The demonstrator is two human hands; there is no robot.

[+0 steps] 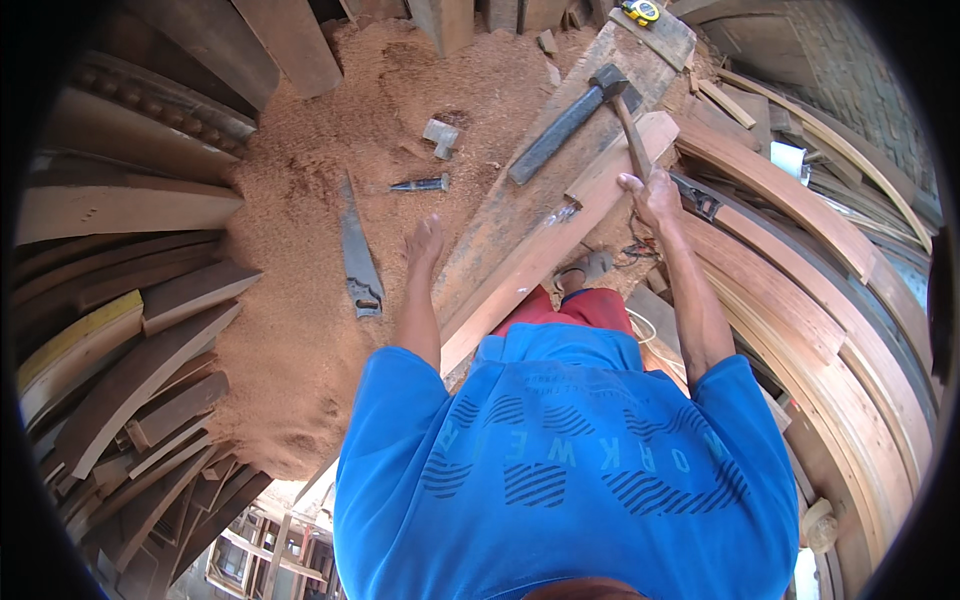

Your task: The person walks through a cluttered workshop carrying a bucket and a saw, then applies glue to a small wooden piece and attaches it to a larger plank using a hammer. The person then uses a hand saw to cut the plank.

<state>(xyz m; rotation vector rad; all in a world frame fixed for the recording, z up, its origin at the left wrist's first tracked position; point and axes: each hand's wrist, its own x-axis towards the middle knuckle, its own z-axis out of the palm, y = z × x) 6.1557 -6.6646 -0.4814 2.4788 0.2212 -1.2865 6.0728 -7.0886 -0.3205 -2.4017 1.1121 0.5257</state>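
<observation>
My right hand (657, 200) is wrapped round a slim wooden tool handle (633, 140). Its far end meets the dark head of a hammer (560, 130) with a thick blue-grey handle, so I cannot tell what kind of tool I hold. The hammer lies on a wide, worn plank (490, 215). Beside it a paler timber beam (600, 195) with a notched edge runs slantwise toward my body. Left of the plank, my left hand (425, 240) hangs over sawdust with its fingers apart and nothing in them. Nearby are a handsaw (357, 250) and a blue-handled chisel (420, 185).
Sawdust (290, 370) covers the ground at left. A grey metal piece (441, 137) lies on it. Stacked boards (130, 210) line the left, and long planks (770, 290) the right. A second saw handle (697, 198) and a yellow tape measure (641, 12) also show.
</observation>
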